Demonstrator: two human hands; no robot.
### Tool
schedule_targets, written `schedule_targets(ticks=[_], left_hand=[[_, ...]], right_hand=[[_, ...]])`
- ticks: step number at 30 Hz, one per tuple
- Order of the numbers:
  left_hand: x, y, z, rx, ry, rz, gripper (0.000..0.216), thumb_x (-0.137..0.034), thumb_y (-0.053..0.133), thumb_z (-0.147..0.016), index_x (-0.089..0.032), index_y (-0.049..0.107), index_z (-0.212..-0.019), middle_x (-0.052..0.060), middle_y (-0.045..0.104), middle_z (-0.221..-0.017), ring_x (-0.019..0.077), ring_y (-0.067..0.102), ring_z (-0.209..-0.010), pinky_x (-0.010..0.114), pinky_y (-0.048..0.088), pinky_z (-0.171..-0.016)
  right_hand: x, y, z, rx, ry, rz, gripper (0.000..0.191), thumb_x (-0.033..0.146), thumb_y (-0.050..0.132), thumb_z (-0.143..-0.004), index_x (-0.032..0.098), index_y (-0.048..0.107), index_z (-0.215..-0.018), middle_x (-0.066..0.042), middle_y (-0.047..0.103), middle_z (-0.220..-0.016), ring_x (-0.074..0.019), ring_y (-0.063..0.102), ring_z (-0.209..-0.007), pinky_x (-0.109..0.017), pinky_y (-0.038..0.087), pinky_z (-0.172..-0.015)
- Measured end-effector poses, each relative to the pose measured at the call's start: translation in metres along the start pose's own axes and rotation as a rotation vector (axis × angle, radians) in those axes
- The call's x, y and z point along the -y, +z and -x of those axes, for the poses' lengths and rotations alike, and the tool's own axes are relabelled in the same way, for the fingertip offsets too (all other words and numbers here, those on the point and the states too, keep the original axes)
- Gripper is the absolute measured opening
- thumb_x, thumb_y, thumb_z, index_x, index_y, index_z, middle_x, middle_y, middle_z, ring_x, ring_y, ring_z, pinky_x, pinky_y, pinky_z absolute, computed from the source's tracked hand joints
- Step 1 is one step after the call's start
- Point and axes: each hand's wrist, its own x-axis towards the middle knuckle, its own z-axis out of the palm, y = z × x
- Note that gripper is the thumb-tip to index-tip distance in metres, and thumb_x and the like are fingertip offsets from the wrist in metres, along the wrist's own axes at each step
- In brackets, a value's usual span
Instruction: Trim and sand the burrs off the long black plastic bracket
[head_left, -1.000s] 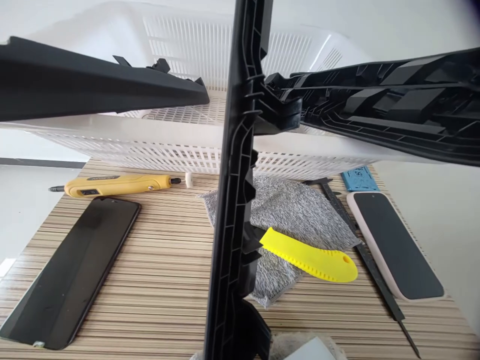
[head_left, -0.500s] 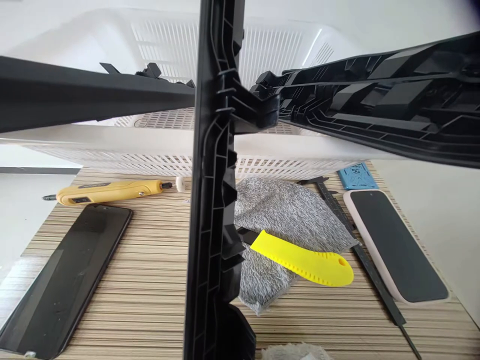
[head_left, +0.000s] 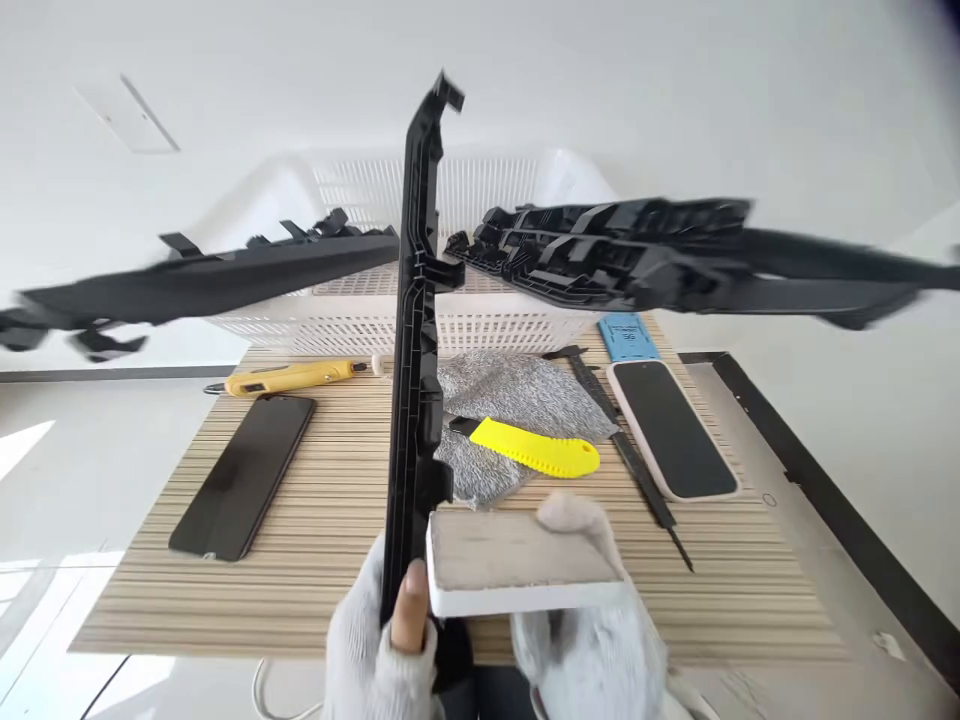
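Observation:
My left hand point(head_left: 382, 640), in a white glove with the thumb tip bare, is wrapped round the lower end of a long black ribbed plastic trim piece point(head_left: 417, 300). The strip stands nearly upright in view, its hooked tip at the top. In my gloved right hand point(head_left: 592, 620) is a white rectangular block point(head_left: 517, 560) with a worn grey-brown upper face. Its left end is beside the strip's lower part; whether they touch I cannot tell. Behind them a yellow utility knife point(head_left: 536, 448) lies on a grey cloth point(head_left: 517, 385).
A white slotted basket point(head_left: 322, 328) stands at the back, with more black trim pieces point(head_left: 247, 280) across it, sticking out both sides. On the striped table point(head_left: 330, 490) lie a yellow pen-like tool point(head_left: 292, 377), a dark phone point(head_left: 244, 475), a caliper point(head_left: 637, 465), a pink-cased phone point(head_left: 675, 430) and a blue device point(head_left: 628, 337).
My view has drawn back, showing more of the table and floor. Both gloved hands and the white block have come into view. The strip's top and bottom ends now show.

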Motion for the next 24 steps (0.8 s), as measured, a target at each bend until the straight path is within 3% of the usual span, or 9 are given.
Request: schedule_targets(ticks=[3,6,9,11,14,17,22,24], left_hand=[[-0.009,0.002,-0.014,-0.004,0.08,0.05,0.059,-0.082,0.061,-0.084,-0.023,0.065,-0.079,0.004,0.069,-0.066,0.0253,0.066,-0.064,0.034,0.055,-0.056],[-0.015,0.007,-0.018,-0.02,0.124,0.196,0.06,-0.08,0.056,-0.087,-0.024,0.049,-0.066,-0.001,0.051,-0.049,0.0151,0.045,-0.045,0.027,0.037,-0.043],[-0.019,0.013,-0.018,0.035,0.138,0.26,0.056,-0.075,0.057,-0.087,-0.024,0.049,-0.068,-0.002,0.052,-0.051,0.015,0.051,-0.047,0.026,0.039,-0.046],[-0.02,0.016,-0.02,0.042,0.126,0.336,0.052,-0.07,0.063,-0.082,-0.025,0.044,-0.067,-0.005,0.046,-0.051,0.0149,0.054,-0.045,0.026,0.039,-0.045],[-0.019,0.019,-0.025,0.037,0.119,0.389,0.044,-0.064,0.066,-0.076,-0.026,0.046,-0.071,-0.008,0.043,-0.052,0.0172,0.058,-0.042,0.028,0.042,-0.044],[-0.019,0.02,-0.028,0.024,0.136,0.404,0.039,-0.059,0.066,-0.073,-0.026,0.045,-0.069,-0.009,0.041,-0.051,0.0178,0.058,-0.041,0.028,0.041,-0.044],[-0.021,0.019,-0.025,-0.002,0.155,0.434,0.041,-0.059,0.067,-0.072,-0.024,0.046,-0.064,-0.009,0.041,-0.049,0.0171,0.059,-0.039,0.027,0.04,-0.045],[-0.018,0.02,-0.025,0.002,0.14,0.477,0.045,-0.063,0.071,-0.07,-0.024,0.049,-0.066,-0.009,0.041,-0.048,0.0177,0.059,-0.039,0.027,0.038,-0.044]], right_hand=[[0.007,0.003,-0.007,0.077,-0.02,-0.145,0.053,0.078,0.065,-0.076,0.028,0.064,-0.094,0.003,0.055,-0.05,-0.0164,0.049,-0.035,-0.025,0.038,-0.031],[0.01,0.009,-0.016,0.116,0.002,-0.283,0.057,0.082,0.063,-0.072,0.026,0.055,-0.081,0.003,0.055,-0.05,-0.0158,0.051,-0.034,-0.024,0.036,-0.03],[0.009,0.014,-0.026,0.088,0.063,-0.192,0.047,0.064,0.077,-0.07,0.026,0.052,-0.084,0.009,0.049,-0.042,-0.0114,0.041,-0.028,-0.019,0.025,-0.027],[0.007,0.016,-0.032,0.182,0.044,-0.15,0.05,0.051,0.087,-0.062,0.026,0.054,-0.089,0.012,0.05,-0.042,-0.0105,0.042,-0.03,-0.018,0.029,-0.028],[0.002,0.017,-0.039,0.202,-0.013,-0.218,0.062,0.04,0.09,-0.054,0.025,0.061,-0.106,0.01,0.063,-0.059,-0.0087,0.049,-0.038,-0.018,0.039,-0.035],[-0.003,0.018,-0.044,0.189,-0.026,-0.287,0.075,0.035,0.091,-0.053,0.026,0.062,-0.121,0.008,0.068,-0.074,-0.0084,0.052,-0.045,-0.02,0.042,-0.039],[-0.014,0.018,-0.048,0.29,-0.059,-0.175,0.058,0.041,0.091,-0.059,0.02,0.067,-0.107,0.004,0.067,-0.071,-0.01,0.051,-0.05,-0.021,0.04,-0.041],[-0.016,0.016,-0.048,0.246,-0.093,-0.158,0.058,0.043,0.091,-0.061,0.019,0.068,-0.109,0.003,0.069,-0.074,-0.0106,0.054,-0.054,-0.022,0.044,-0.045]])
